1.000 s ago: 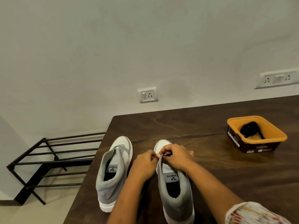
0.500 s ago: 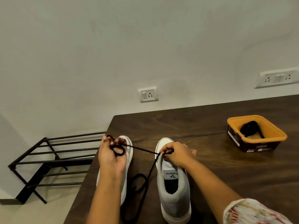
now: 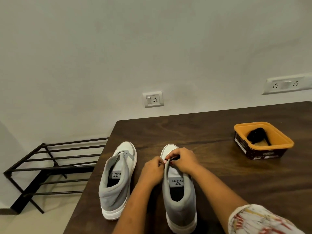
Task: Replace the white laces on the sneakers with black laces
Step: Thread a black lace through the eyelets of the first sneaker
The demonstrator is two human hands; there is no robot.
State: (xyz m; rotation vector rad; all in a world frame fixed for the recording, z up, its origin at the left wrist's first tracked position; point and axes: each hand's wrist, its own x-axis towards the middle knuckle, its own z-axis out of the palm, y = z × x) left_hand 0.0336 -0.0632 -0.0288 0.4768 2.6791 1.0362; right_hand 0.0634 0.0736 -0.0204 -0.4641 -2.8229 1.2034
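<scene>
Table (image 3: pixel 219 174) holds 2 sneakers, toes pointing away. Left sneaker (image 3: pixel 118 179): no lace of either colour, untouched. Right sneaker (image 3: pixel 179 198): no white lace, black lacing seemingly barely begun near toe. Orange tub (image 3: pixel 287 143), well apart at right, holds spare black lace (image 3: pixel 255 135). Left hand (image 3: pixel 152 171) and right hand (image 3: pixel 183 160) curled, both pinching black lace (image 3: pixel 173 159) over front eyelets. Most threading left.

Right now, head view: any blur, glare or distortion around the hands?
Head view: wide-angle skew at the edges, see the socket plate; light soft, dim, no glare; left hand and right hand fairly sharp, but the black lace between them is mostly hidden.
</scene>
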